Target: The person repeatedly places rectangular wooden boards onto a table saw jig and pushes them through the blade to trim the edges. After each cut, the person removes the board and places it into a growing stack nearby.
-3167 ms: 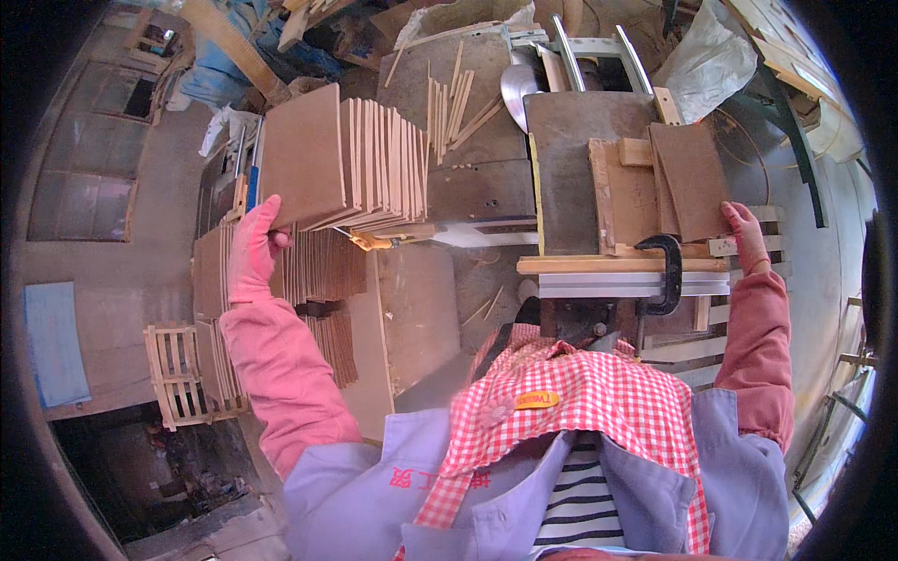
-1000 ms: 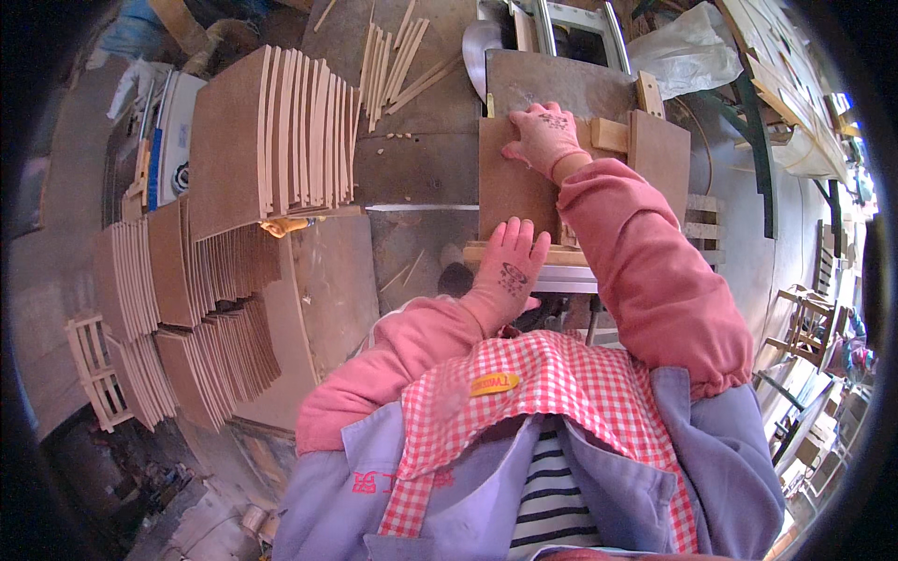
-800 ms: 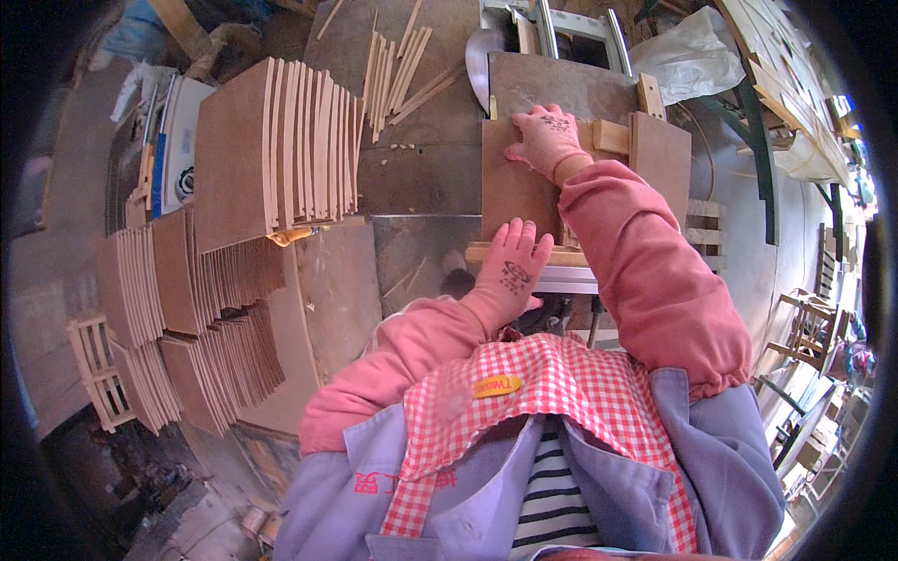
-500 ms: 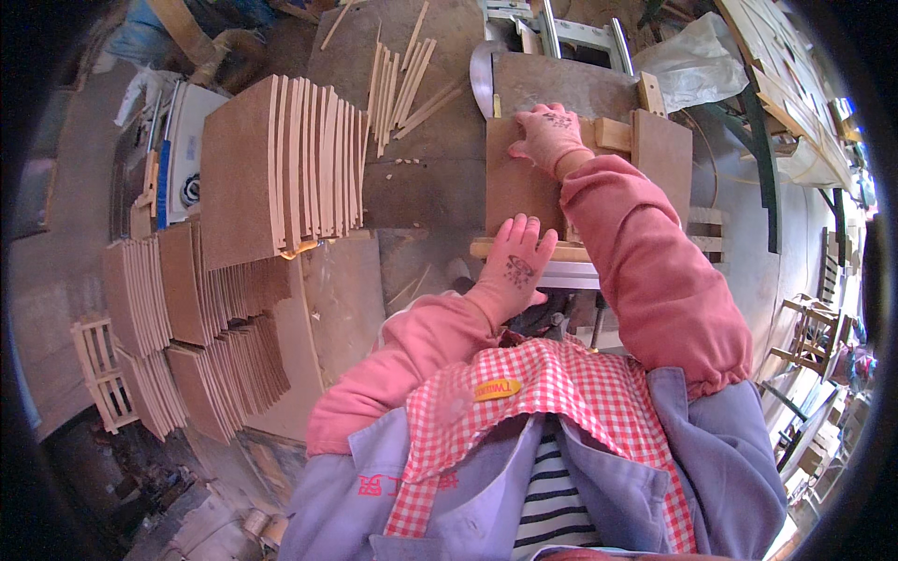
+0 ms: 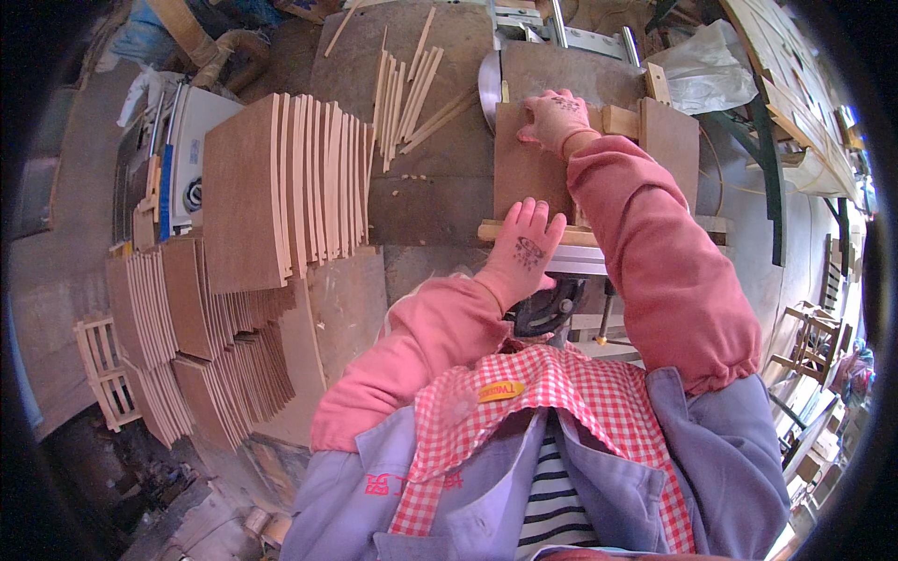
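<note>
Both my hands wear pink gloves with a dark print. My right hand [image 5: 558, 120] lies on the far part of a brown board [image 5: 526, 168], its thumb spread to the left and its fingers bent near the far edge. Nearer me, my left hand [image 5: 526, 245] rests its outstretched fingers on a pale wooden strip [image 5: 490, 230] along the board's near edge, with the thumb below. A curved silvery disc [image 5: 490, 86] stands just left of the board's far corner. Beside my right hand sit a small wood block [image 5: 620, 122] and another brown panel [image 5: 670, 140].
A stack of brown panels with pale edges [image 5: 323, 178] stands at left, with more panel stacks [image 5: 140, 309] below it. Thin wooden sticks [image 5: 421, 93] lie on the dark tabletop [image 5: 426, 206], near small offcuts. A plastic bag [image 5: 702, 70] and metal rails [image 5: 599, 39] are at the far right.
The brown board, strip and block have slid away from me alongside the disc, both hands moving with them. More of the black fitting near my waist shows.
</note>
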{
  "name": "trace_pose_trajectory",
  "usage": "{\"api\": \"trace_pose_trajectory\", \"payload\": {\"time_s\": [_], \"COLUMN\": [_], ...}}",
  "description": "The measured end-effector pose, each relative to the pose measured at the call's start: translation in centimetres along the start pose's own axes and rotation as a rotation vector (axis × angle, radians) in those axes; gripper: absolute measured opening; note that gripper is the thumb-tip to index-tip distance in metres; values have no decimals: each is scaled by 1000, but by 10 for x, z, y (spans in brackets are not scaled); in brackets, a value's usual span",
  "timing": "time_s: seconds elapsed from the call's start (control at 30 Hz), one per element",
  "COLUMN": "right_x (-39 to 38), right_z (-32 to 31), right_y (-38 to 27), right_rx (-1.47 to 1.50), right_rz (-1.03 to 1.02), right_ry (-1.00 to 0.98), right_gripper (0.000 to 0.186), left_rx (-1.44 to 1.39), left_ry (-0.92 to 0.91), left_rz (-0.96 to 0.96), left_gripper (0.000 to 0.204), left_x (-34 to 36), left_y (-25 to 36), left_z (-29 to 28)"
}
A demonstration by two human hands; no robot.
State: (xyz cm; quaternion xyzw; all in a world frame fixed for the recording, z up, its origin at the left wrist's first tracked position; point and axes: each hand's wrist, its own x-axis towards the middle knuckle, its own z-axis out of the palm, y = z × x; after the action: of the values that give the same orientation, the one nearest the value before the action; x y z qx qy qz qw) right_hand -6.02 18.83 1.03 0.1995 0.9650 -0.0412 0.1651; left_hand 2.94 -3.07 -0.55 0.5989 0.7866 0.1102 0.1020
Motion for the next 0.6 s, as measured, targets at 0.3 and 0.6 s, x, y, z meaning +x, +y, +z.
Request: {"api": "trace_pose_trajectory", "payload": {"time_s": [0.3, 0.6], "right_x": [36, 73], "right_z": [-13, -23], "right_y": [9, 18], "right_rx": [-27, -41], "right_rz": [21, 42], "right_ry": [-3, -21], "right_gripper": [56, 58], "left_rx": [-2, -29], "left_ry": [42, 39], "left_rz": [-2, -2], "left_gripper": [106, 108], "left_x": [32, 64], "left_y": [-21, -43], "left_z": [-7, -14]}}
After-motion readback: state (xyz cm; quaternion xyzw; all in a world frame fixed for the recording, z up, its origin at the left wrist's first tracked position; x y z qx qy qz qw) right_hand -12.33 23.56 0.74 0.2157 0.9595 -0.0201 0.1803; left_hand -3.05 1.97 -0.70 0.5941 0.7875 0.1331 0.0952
